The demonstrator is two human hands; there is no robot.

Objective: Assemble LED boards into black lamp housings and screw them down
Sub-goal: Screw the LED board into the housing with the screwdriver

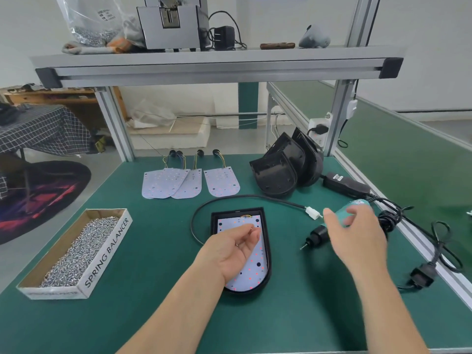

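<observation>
1. A green, matte mat is covering the table, and one black plastic housing, straight at the far end and rounded at the near end, is lying flat on it in front of the person
2. A pale LED board of the same rounded shape, dotted with small red and black spots, is sitting inside that housing
3. More loose boards are lying farther back: an overlapping pile of at least two and a single board just beside it, each trailing thin coloured wires
4. Three glossy black housings are leaning nested together at the right rear
5. An open cardboard box at the left is holding a heap of small silver screws
6. The left hand is hovering palm up over the board, fingers curling inward; something tiny is glinting at the fingertips, and I cannot tell whether it is being pinched
7. The right hand, blurred, is arching over the teal body of one electric screwdriver to the right of the housing; whether the fingers are gripping it is unclear, while its black nose and bit are pointing toward the housing
</observation>
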